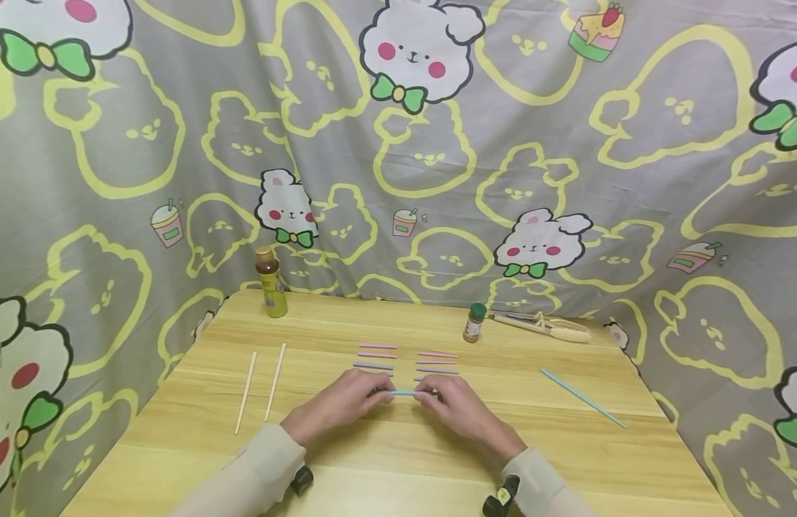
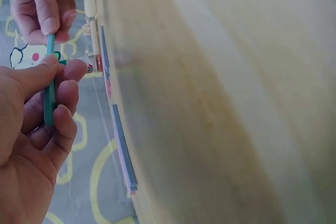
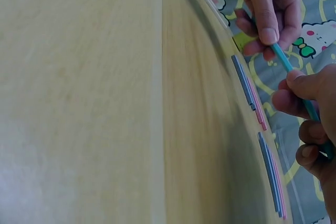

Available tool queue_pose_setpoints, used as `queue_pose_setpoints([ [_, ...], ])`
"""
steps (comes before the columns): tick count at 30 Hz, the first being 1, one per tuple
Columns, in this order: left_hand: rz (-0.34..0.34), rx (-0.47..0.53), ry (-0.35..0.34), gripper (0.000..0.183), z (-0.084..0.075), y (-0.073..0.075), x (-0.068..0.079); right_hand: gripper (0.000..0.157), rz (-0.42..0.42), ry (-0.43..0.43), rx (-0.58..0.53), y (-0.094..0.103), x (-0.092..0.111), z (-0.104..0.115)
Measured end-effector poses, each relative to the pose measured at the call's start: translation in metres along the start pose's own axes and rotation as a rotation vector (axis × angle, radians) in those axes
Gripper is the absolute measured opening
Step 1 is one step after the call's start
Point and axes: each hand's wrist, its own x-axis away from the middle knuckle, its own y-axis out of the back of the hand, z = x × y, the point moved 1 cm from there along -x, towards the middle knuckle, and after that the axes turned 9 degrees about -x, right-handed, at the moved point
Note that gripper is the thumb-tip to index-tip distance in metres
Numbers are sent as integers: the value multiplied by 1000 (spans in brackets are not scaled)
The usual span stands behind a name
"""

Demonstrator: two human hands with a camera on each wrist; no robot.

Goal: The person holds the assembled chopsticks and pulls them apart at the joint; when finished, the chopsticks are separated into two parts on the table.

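Observation:
Between both hands runs a light blue stick [image 1: 404, 393], held level over the table's middle. My left hand [image 1: 350, 397] pinches its left part between thumb and fingers. On the other side, my right hand [image 1: 459, 406] grips the right part the same way. The left wrist view shows the stick's end [image 2: 49, 114] lying along the curled left fingers. Just beyond the hands lie two columns of short sticks: pink ones [image 1: 378, 356] and blue-purple ones [image 1: 373, 367] at left, with matching pink [image 1: 437, 353] and blue-purple ones [image 1: 437, 372] at right. The hands partly cover the nearest.
Two long white sticks [image 1: 245, 393] lie at left on the wooden table [image 1: 398, 459]; a long blue stick [image 1: 584, 398] lies at right. Toward the back stand a brown-capped bottle [image 1: 276, 298] and a green-capped jar [image 1: 474, 324], with tongs [image 1: 560, 329] beside it. Patterned cloth [image 1: 431, 172] hangs behind.

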Motion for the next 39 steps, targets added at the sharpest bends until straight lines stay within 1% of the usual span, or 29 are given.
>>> queue_pose_setpoints([
  [3,-12,-25,-35,10,-3,-2,-1,20,14,14,-13,2,4,-4],
  [8,-39,-69,-86,10,-6,-6,1,17,33,65,-12,3,9,-7],
  [11,-34,-64,-104,12,-7,-5,0,16,26,88,-19,4,11,-10],
  [13,-30,-57,-103,12,-8,-4,-1,16,17,87,-19,5,12,-12],
  [15,-16,-48,-87,13,-9,-4,-3,16,9,74,-15,6,13,-13],
  [19,-6,-56,-51,12,-10,-4,-5,14,8,19,24,8,14,-12],
  [22,-4,-73,-30,12,-12,-4,-6,16,30,-1,78,9,13,-8],
  [24,2,-73,-20,14,-13,-4,-7,20,53,1,109,8,12,-6],
  [27,13,-68,-18,17,-16,-3,-9,25,64,25,142,6,10,-3],
  [31,20,-69,-27,19,-20,-1,-9,23,49,71,149,6,10,-2],
  [36,9,-104,-75,16,-21,1,-6,16,39,166,166,8,10,-4],
  [39,3,-130,-111,13,-21,-2,-6,15,51,208,149,9,11,-6],
])
